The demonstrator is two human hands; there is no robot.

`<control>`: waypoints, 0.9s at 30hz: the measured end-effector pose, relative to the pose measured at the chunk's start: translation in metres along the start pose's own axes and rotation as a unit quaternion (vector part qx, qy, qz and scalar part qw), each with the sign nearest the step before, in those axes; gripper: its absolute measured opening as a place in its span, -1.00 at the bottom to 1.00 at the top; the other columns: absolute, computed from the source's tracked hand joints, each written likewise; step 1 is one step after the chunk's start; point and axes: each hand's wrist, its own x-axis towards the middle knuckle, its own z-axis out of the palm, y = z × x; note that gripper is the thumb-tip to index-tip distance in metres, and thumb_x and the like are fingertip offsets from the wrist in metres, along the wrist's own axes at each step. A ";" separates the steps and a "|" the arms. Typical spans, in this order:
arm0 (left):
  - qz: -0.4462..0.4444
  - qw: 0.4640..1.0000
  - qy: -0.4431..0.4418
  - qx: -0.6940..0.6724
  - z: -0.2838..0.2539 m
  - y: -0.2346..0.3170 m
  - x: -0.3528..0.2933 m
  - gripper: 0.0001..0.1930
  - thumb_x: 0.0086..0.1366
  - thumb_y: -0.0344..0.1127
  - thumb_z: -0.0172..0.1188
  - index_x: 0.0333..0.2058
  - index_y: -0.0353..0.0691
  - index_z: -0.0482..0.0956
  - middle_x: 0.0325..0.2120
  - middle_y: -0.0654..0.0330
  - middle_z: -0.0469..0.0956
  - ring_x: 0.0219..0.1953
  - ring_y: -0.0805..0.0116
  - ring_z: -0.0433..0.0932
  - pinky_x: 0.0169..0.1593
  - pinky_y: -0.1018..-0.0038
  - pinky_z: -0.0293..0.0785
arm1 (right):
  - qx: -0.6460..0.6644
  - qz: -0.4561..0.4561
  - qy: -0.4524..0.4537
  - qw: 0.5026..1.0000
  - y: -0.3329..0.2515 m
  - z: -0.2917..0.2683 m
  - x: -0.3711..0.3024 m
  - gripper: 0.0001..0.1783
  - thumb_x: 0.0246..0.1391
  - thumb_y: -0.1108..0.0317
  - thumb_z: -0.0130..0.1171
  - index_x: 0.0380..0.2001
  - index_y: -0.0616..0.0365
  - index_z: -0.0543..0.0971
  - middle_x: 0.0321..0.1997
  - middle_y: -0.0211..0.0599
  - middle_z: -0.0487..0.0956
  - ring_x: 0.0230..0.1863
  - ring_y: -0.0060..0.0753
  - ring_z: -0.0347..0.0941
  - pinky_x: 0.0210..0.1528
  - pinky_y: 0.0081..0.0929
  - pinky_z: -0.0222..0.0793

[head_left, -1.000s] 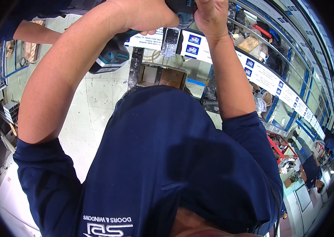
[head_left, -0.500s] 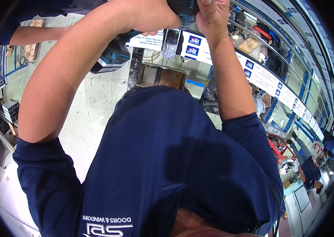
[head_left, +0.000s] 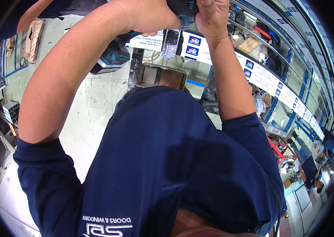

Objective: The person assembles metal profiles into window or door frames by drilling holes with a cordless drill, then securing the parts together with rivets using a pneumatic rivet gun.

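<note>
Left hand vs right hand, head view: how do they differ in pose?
- Left hand is wrapped around the black-and-teal power tool; right hand is beside the tool's head, contact unclear.
- Left forearm slants strongly across the picture; right forearm is nearer upright.
Shared: both hands are bare and at the view's top edge.

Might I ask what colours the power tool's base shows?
The tool's base is mainly black and teal, best seen in the head view.

Top centre: pistol-shaped plastic power tool, its head between left hand and right hand (long flat strip behind); rectangular wooden board, upper left.
</note>
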 end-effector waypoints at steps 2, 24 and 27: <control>-0.009 1.000 -0.002 -0.010 -0.001 0.002 -0.002 -0.64 0.13 -0.28 0.35 -0.12 -0.34 0.74 -0.18 -0.20 0.76 -0.07 -0.06 0.73 0.07 0.21 0.63 | -0.005 0.000 0.000 1.000 0.007 -0.001 0.000 0.04 0.09 -0.30 0.54 0.34 0.33 0.49 0.15 -0.33 0.64 0.16 -0.46 0.54 0.25 -0.43 0.42; -0.031 0.999 -0.009 -0.017 -0.002 0.008 -0.006 -0.63 0.15 -0.30 0.36 -0.07 -0.33 0.72 -0.14 -0.18 0.75 -0.03 -0.05 0.72 0.11 0.22 0.61 | -0.007 -0.001 -0.001 1.000 0.002 -0.003 -0.003 0.02 0.09 -0.32 0.53 0.33 0.31 0.51 0.16 -0.31 0.64 0.15 -0.44 0.54 0.24 -0.41 0.43; -0.032 0.999 -0.012 -0.018 -0.001 0.008 -0.006 -0.63 0.15 -0.31 0.36 -0.08 -0.35 0.72 -0.15 -0.17 0.75 -0.04 -0.04 0.72 0.10 0.23 0.61 | -0.012 -0.007 0.002 1.000 0.003 -0.003 -0.004 0.02 0.09 -0.31 0.53 0.33 0.31 0.51 0.15 -0.31 0.64 0.14 -0.44 0.54 0.24 -0.41 0.44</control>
